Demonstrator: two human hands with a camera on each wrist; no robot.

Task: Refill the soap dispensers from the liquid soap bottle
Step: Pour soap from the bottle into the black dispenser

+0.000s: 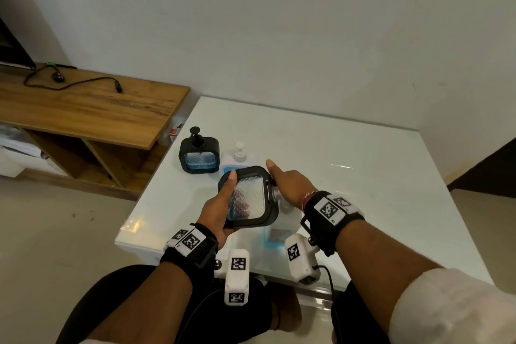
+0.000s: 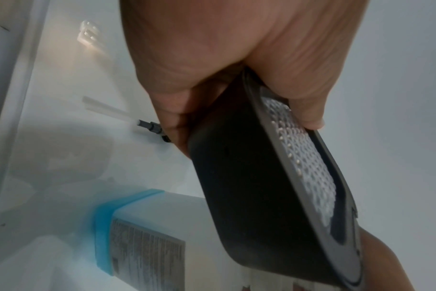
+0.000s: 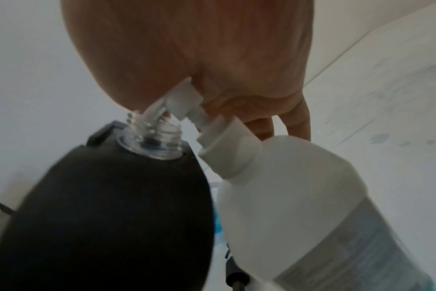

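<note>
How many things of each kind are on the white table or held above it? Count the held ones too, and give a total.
Black soap dispensers: 2 (one standing; one tilted in the left hand)
White pump bottles: 2 (one at the back; one under the right hand)
Loose black pump: 1
Total: 5

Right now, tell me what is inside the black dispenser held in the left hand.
Black dispenser: mostly clear, with a little blue liquid in one corner. The soap bottle's nozzle enters its open neck; flow unseen.
</note>
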